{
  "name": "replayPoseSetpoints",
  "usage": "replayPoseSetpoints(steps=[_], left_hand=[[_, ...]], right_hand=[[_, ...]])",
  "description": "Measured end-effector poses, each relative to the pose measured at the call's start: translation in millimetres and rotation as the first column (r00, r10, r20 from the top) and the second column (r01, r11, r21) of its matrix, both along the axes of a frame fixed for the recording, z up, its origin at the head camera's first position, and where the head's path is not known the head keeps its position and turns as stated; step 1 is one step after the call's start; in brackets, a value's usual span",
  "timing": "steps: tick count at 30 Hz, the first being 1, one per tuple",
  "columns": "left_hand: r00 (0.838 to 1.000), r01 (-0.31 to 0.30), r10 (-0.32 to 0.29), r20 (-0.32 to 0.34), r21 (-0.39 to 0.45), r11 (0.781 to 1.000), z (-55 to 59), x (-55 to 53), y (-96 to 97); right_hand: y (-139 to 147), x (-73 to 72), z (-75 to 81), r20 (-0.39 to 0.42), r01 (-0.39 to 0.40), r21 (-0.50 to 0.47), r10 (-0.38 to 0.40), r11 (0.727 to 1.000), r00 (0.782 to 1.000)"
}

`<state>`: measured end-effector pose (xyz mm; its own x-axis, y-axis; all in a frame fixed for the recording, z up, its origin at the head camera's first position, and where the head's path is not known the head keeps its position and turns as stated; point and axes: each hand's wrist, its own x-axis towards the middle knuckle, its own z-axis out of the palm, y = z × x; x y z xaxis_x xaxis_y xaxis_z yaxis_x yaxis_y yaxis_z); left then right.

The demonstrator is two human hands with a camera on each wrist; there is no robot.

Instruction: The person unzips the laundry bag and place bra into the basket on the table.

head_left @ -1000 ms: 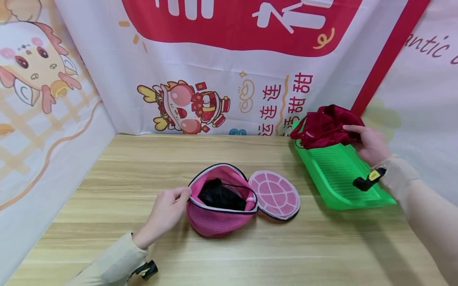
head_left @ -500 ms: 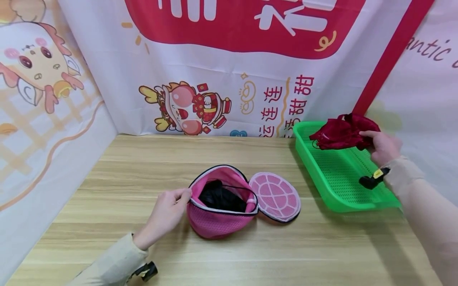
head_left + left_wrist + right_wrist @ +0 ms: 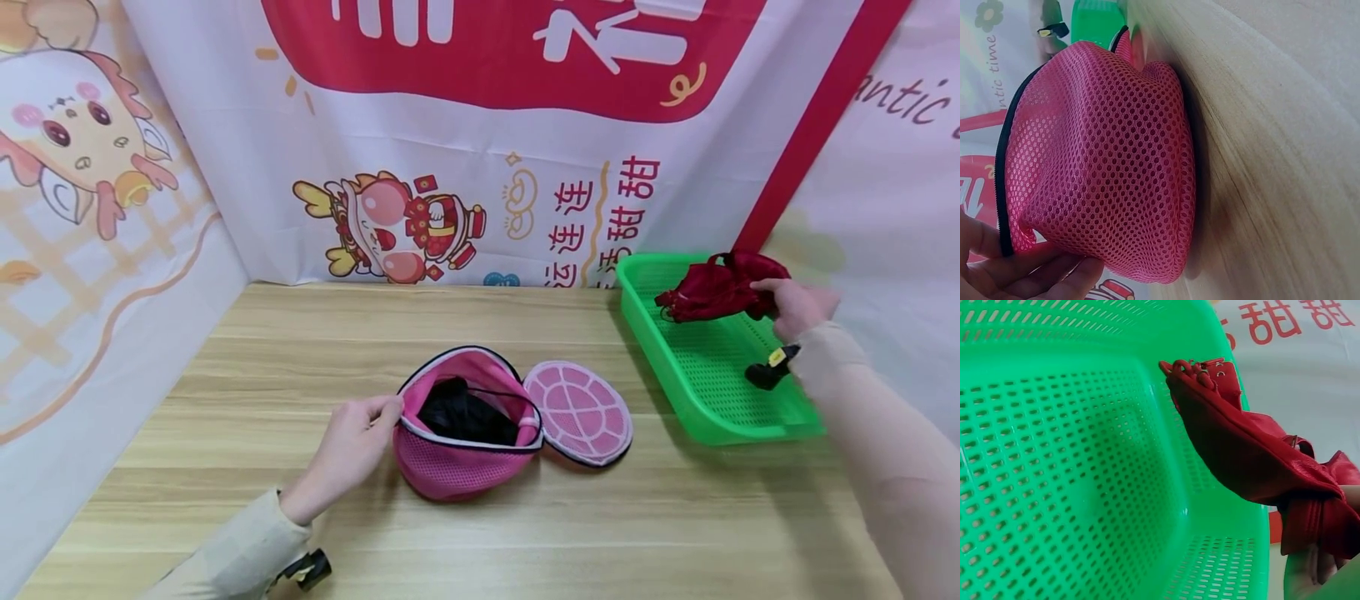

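Note:
A pink mesh laundry bag point(image 3: 461, 471) stands unzipped on the table, its round lid point(image 3: 577, 412) folded out to the right. Inside it lies a black garment point(image 3: 465, 412) with a thin strap; its kind cannot be told. My left hand point(image 3: 352, 450) pinches the bag's rim on the left side, thumb and fingers on the zipper edge point(image 3: 1005, 187). Over the far end of a green plastic basket point(image 3: 675, 392), my right hand point(image 3: 798, 308) grips a dark red bra point(image 3: 712, 287). Its hook-and-eye end point(image 3: 1225, 381) and straps show in the right wrist view.
The wooden table point(image 3: 300, 358) runs back to a printed cloth backdrop point(image 3: 450, 133). Another printed cloth point(image 3: 90, 275) hangs along the left side. The green basket stands at the right, close to the right-hand cloth.
My right hand has moved right and lower with the red bra, from the basket's far left corner to over its far end. The left hand keeps its hold on the bag.

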<state>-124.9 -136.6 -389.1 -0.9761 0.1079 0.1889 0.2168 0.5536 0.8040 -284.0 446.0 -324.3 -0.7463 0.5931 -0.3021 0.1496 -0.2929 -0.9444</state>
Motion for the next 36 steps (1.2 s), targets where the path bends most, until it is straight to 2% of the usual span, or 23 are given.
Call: replayPoseSetpoints(steps=[4, 10, 16, 20, 26, 28, 36], left_hand=[[1.000, -0.001, 0.001, 0.001, -0.004, 1.000, 0.1, 0.6, 0.1], [1.000, 0.000, 0.000, 0.007, -0.001, 1.000, 1.0, 2.6, -0.2], [1.000, 0.008, -0.008, -0.005, 0.005, 1.000, 1.3, 3.1, -0.2], [1.000, 0.007, -0.007, -0.013, 0.005, 1.000, 1.2, 3.0, -0.4], [1.000, 0.010, -0.010, -0.001, 0.007, 1.000, 1.1, 2.9, -0.7], [1.000, 0.014, -0.014, -0.002, 0.013, 1.000, 1.3, 3.2, -0.9], [1.000, 0.019, -0.019, -0.016, 0.023, 1.000, 3.3, 4.9, -0.8]], right_hand=[[-5.7, -6.1, -4.7, 0.102, -0.035, 0.042, 0.031, 0.998, 0.994], [-12.7, -11.4, -8.8, 0.140, -0.086, 0.044, 0.079, 0.995, 0.987], [-18.3, -12.4, -15.1, 0.235, -0.156, 0.189, 0.110, 0.970, 0.966], [-24.7, -14.4, -18.4, 0.269, -0.220, 0.302, 0.138, 0.928, 0.953], [-29.2, -16.0, -22.4, 0.322, -0.309, 0.425, 0.177, 0.851, 0.930], [-28.1, -16.5, -24.1, 0.334, -0.337, 0.469, 0.189, 0.816, 0.923], [-20.5, -17.2, -26.2, 0.404, -0.449, 0.557, 0.245, 0.699, 0.881]])
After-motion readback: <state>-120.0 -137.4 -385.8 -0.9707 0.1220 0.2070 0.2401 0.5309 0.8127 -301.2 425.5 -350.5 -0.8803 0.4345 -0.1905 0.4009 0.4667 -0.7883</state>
